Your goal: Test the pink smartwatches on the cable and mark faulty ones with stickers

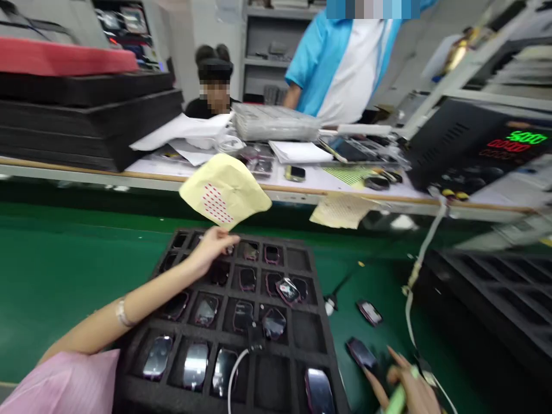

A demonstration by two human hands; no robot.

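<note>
My left hand (214, 248) pinches the lower corner of a pale yellow sheet (241, 190) with rows of small red marks, raised above the far rows of a black foam tray (302, 333). In the tray's compartments lie several smartwatch-like devices with dark screens, one of them a watch (288, 291) lying across others. At the lower right, my right hand (416, 385) is closed around a light green object (397, 397), blurred and partly hidden. Its fingertips are close to a dark watch (362, 353) on the green mat; contact is unclear.
Another watch (370, 312) and a white cable (416, 276) lie to the right. A cable with a black plug (255, 336) crosses the tray. Black foam trays stand at right (495, 310) and far left (86, 115). A power supply (474, 149) sits on the shelf; two people are beyond.
</note>
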